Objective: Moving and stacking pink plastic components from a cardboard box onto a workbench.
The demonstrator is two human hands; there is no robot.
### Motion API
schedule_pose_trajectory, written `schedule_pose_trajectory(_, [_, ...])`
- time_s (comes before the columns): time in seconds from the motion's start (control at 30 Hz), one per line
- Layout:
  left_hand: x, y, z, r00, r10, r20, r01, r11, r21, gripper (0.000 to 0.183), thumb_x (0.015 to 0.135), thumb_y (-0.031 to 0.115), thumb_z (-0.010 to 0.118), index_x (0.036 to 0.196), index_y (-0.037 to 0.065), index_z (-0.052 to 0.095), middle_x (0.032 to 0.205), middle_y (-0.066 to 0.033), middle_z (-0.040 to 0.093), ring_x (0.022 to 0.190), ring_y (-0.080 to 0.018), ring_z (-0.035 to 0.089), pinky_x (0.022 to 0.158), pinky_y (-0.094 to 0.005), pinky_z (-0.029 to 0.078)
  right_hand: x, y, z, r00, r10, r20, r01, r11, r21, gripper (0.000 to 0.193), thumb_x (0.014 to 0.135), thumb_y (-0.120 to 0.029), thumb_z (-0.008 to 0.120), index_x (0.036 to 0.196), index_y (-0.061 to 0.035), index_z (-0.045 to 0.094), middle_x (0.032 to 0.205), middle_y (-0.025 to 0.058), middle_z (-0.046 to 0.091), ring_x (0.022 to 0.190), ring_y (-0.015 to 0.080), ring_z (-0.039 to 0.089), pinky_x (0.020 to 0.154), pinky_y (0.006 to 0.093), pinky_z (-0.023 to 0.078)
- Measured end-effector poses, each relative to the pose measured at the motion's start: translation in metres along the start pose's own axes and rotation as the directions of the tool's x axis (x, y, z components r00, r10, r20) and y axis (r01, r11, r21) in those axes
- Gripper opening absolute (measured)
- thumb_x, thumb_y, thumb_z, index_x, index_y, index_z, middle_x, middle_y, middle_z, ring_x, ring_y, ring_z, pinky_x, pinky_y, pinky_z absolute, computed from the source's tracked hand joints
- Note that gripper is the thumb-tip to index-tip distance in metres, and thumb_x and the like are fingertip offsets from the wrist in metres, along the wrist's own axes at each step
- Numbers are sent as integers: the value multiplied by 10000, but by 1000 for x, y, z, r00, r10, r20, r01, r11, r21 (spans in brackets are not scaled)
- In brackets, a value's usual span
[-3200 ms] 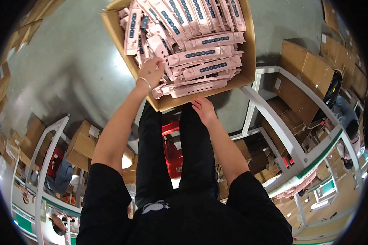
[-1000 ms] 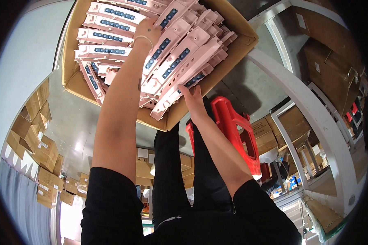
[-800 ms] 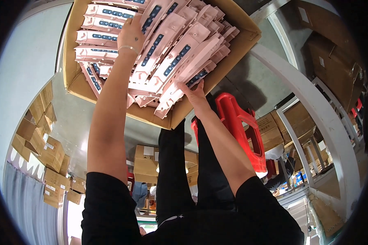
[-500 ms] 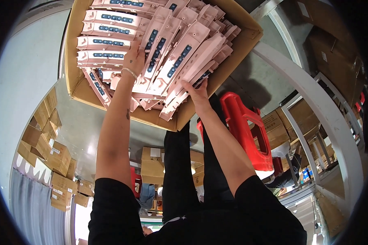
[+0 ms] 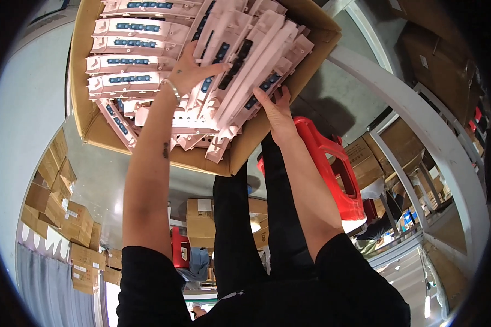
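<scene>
Long, curved pale-pink plastic panels [image 5: 131, 28], each with a strip of dark blue round lenses, fill an open cardboard box [image 5: 101, 133]. My left hand [image 5: 193, 73] lies over the middle of the pile, its thumb stretched right across several slanted panels and its fingers pointing up between the rows; it is open. At the right side of the box my right hand [image 5: 279, 113] straddles the lower end of a slanted pink plastic panel [image 5: 269, 83]. Its thumb is on the left edge and the fingers curl at the right, partly hidden.
A red plastic stool [image 5: 333, 169] stands right of my legs, below the box. Grey metal framing [image 5: 414, 117] curves along the right. Cardboard cartons [image 5: 76, 223] are stacked at the left, and another carton [image 5: 201, 223] sits on the floor behind my legs.
Left hand's thumb has spread rightward onto the slanted panels. Right hand has shifted slightly right and up along the pile's edge. Slanted panels sit closer together; the box appears slightly left.
</scene>
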State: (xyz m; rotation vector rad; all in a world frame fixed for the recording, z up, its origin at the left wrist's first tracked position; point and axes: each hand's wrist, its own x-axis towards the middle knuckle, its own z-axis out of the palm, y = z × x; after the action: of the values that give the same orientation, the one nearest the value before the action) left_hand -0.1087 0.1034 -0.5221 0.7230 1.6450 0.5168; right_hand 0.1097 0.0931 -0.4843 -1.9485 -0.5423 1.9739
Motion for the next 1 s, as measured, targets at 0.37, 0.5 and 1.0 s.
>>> schedule_pose_trajectory(0.37, [-1,4,-3,991,-29,128,53,981,-185,1202,553,429,808,1322,-97,48,1265,-261,357,1182,-283,385,980,-333,331,31,7,-6,986,-110,126,106,994,38,1029,625,-377,779,1357,-73,123,1332,95,315,1238,224,295,1030,346,243])
schedule_pose_trajectory(0.5, [-3,15,1,980,-39,196,113,916,-385,1117,566,354,820,1325,-53,108,1220,-202,419,1165,-246,406,964,-345,354,29,6,-10,984,-91,154,54,973,226,1085,572,-360,806,1334,-1,121,1293,153,360,1201,241,361,1005,322,293])
schedule_pose_trajectory(1.0, [5,17,16,965,-84,249,191,875,-444,1079,542,333,821,1341,26,166,1199,-147,459,1100,-211,468,929,-313,378,41,0,-24,966,-141,217,94,972,213,906,658,-282,738,1334,-85,167,1272,90,361,1180,211,362,978,343,324])
